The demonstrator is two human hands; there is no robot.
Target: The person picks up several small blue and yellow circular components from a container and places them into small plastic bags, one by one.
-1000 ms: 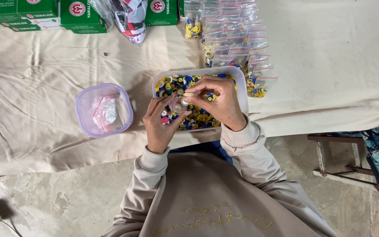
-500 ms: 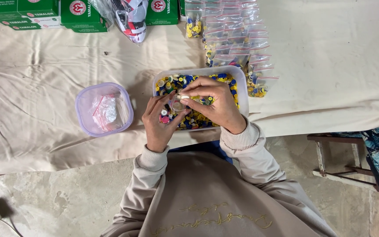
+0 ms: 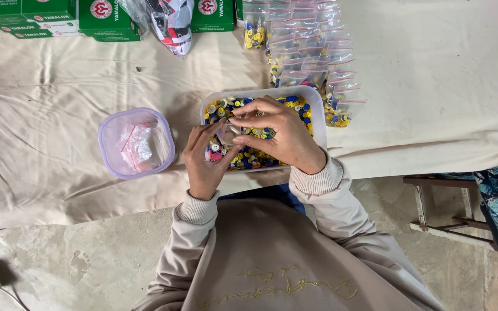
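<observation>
Both hands have dropped slightly lower over the tub (image 3: 318,101), fingers (image 3: 243,122) pinching a small clear bag (image 3: 227,133).

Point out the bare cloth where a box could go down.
Free: the wide cloth right of the small bags, and the stretch left of the purple tub, below the green boxes. Crowded: the button tray, where the left hand and right hand meet.

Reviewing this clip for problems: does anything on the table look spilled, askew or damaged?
Nothing stands out. The buttons stay inside the white tub, the small bags lie heaped beside it, and the lilac container sits upright with loose plastic inside.
</observation>
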